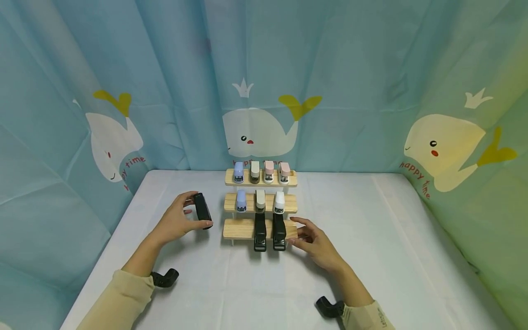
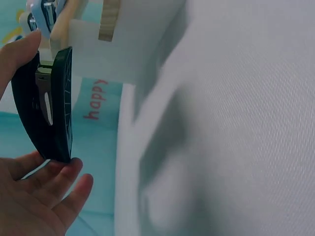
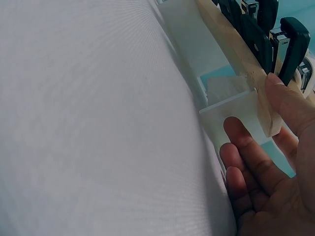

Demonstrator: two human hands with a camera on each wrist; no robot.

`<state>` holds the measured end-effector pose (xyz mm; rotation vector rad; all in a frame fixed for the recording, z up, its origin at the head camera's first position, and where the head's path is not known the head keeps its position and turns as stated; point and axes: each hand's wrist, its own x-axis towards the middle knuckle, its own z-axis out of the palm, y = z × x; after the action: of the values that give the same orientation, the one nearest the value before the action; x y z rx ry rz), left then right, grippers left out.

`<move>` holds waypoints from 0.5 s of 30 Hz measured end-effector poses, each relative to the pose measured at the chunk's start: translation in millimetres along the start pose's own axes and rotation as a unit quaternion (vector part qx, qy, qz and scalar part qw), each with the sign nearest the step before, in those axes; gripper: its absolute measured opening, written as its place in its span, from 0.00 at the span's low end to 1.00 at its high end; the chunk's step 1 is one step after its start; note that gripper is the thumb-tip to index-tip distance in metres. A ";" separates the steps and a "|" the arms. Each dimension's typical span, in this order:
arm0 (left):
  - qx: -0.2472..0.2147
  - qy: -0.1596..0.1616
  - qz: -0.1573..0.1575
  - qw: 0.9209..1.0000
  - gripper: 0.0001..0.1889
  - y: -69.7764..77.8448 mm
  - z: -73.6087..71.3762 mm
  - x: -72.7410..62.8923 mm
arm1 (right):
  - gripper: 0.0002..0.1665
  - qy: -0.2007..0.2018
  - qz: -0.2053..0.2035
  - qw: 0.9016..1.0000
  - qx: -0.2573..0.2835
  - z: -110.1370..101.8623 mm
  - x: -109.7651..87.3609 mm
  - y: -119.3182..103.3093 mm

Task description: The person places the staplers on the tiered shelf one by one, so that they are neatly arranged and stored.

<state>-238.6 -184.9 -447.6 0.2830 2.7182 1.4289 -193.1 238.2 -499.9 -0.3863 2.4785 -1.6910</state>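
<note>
My left hand (image 1: 175, 222) holds a black stapler (image 1: 202, 210) up off the table, left of a three-tier wooden stand (image 1: 238, 229). In the left wrist view the thumb is at one end of this stapler and the fingertips (image 2: 74, 164) are at the other. At the right end of the stand's lowest tier, my right hand (image 1: 319, 247) grips the board, with the thumb by its front edge and the other fingers behind and below. Two black staplers, one (image 1: 260, 233) near the middle and another (image 1: 279, 233) to its right, lie side by side on that tier.
On the middle tier sit a blue mini stapler (image 1: 241, 200), a greyish one (image 1: 260, 200) and a white one (image 1: 279, 201). The top tier holds several more, among them a pink mini stapler (image 1: 284, 172). A white cloth (image 1: 371, 238) covers the table; a blue whale-print curtain (image 1: 354, 68) hangs behind.
</note>
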 end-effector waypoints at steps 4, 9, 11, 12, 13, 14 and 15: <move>0.009 -0.003 0.014 1.000 0.59 6.0 0.8 -3.4 | 0.37 -0.001 -0.002 1.000 -0.005 -0.4 0.6 0.8; 0.022 -0.008 0.025 0.999 0.60 16.1 2.4 -9.1 | 0.37 -0.002 -0.003 1.000 -0.006 -0.7 1.2 1.9; 0.026 -0.010 0.029 0.999 0.60 19.2 3.2 -11.4 | 0.37 -0.003 -0.005 1.000 -0.007 -0.8 1.4 2.4; 0.027 -0.012 0.030 0.999 0.60 20.8 3.4 -12.5 | 0.37 -0.003 -0.005 1.000 -0.008 -0.8 1.3 2.4; 0.029 -0.013 0.031 0.999 0.60 22.2 3.9 -13.6 | 0.37 -0.003 -0.006 1.000 -0.008 -0.8 1.2 2.3; 0.029 -0.015 0.032 0.999 0.60 23.5 4.3 -14.7 | 0.37 -0.003 -0.006 1.000 -0.007 -0.8 1.1 2.2; 0.030 -0.016 0.033 0.999 0.60 24.7 4.7 -15.7 | 0.37 -0.003 -0.006 1.000 -0.006 -0.7 0.9 1.9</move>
<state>-219.2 -170.4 -430.6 0.3999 2.7536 1.3489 -194.5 239.3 -501.4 -0.4072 2.4886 -1.6772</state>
